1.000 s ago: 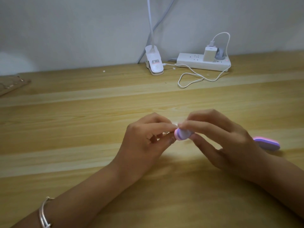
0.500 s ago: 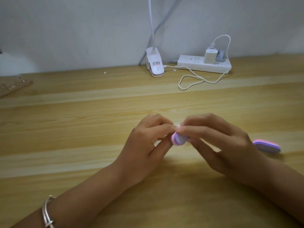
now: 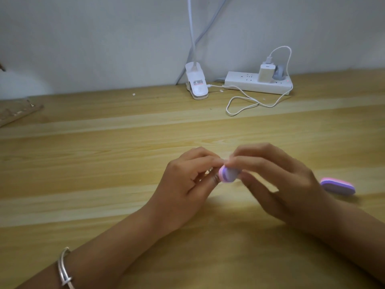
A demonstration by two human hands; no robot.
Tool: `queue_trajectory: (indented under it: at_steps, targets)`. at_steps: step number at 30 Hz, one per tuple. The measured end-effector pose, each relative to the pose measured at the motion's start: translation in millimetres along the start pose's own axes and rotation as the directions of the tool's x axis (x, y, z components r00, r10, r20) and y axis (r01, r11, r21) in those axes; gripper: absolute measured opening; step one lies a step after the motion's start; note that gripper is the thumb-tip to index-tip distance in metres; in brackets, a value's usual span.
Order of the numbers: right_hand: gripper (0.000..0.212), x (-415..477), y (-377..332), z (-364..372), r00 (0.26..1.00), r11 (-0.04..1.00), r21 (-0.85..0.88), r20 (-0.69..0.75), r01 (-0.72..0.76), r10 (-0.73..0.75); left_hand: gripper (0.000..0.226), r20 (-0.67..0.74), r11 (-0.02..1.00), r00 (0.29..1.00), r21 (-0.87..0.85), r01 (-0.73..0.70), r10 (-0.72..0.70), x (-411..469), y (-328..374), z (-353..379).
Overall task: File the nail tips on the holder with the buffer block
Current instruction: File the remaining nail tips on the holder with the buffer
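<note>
My right hand pinches a small pink and purple buffer block between thumb and fingers, its rounded end pointing left. My left hand has its fingers curled round a small metal holder, of which only a glint shows between the fingers. The buffer's end lies against my left fingertips, where the two hands meet above the middle of the wooden table. The nail tips are hidden behind my fingers.
A second pink and purple buffer block lies on the table to the right of my right hand. At the back stand a white clip lamp base and a white power strip with a looped cable. A flat object sits at the far left edge.
The buffer block has shifted slightly left and down against my left fingertips and back. Both hands stay together in the same spot.
</note>
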State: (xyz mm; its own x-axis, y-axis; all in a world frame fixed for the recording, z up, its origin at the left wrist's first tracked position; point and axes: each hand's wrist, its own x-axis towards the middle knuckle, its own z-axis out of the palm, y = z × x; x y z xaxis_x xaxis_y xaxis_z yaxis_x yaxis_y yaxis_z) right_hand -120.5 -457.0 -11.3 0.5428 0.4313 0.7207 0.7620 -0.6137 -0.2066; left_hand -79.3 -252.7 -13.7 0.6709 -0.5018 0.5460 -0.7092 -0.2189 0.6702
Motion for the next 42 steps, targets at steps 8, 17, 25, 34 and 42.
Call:
queue_trajectory:
  at_steps: [8, 17, 25, 34, 42]
  targets:
    - [0.02, 1.0, 6.3, -6.6, 0.992, 0.997, -0.036, -0.112, -0.061, 0.057, 0.011, -0.026, 0.997, 0.999, -0.077, 0.031, -0.033, 1.3, 1.5, 1.2]
    - [0.02, -0.8, 7.1, -3.5, 0.995, 0.999, -0.021, -0.096, -0.032, 0.03, 0.013, -0.014, 0.98, 0.998, -0.188, 0.063, -0.067, 0.8, 1.9, 1.5]
    - [0.017, 0.6, 6.7, -2.4, 0.995, 0.999, -0.032, -0.09, -0.039, 0.036, 0.015, -0.007, 0.967, 0.992, -0.222, 0.124, -0.129, 2.3, 1.5, -0.9]
    - [0.019, 2.0, 8.8, -3.2, 0.991, 0.996, -0.047, -0.12, -0.073, 0.067, 0.017, 0.064, 0.902, 0.986, -0.397, 0.167, -0.155, 0.5, 2.7, 0.6]
    - [0.017, 0.9, 8.2, -3.0, 0.996, 0.994, -0.1, -0.08, -0.042, 0.034, 0.018, 0.103, 0.877, 0.975, -0.424, 0.224, -0.199, -1.0, 2.5, -0.9]
